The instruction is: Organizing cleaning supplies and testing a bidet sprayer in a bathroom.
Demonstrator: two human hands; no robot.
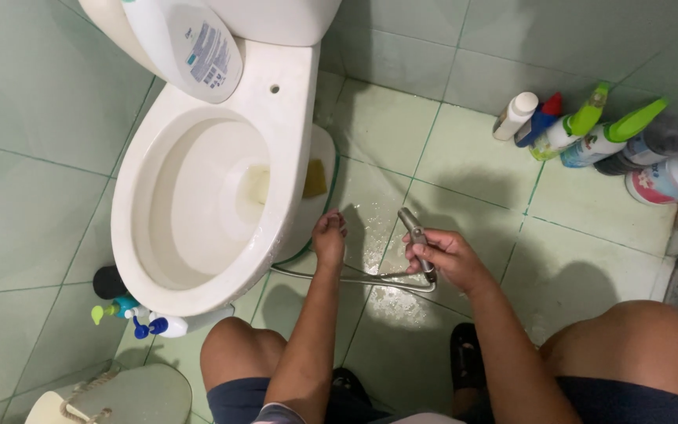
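My right hand point(442, 255) is closed around a metal spray nozzle point(416, 235), fingers wrapped on its handle. The nozzle's long axis runs up and away from my right hand, its head tilted toward my left hand. Its metal hose point(355, 277) loops from below my right hand across to the toilet base, passing under my left wrist. My left hand point(329, 237) rests fingers-down against the outer side of the white toilet bowl point(198, 196), just left of the nozzle head; I cannot tell whether it grips anything. The wet green floor tiles point(472, 173) lie between both hands. Cleaning bottles point(590, 133) stand well beyond my right hand.
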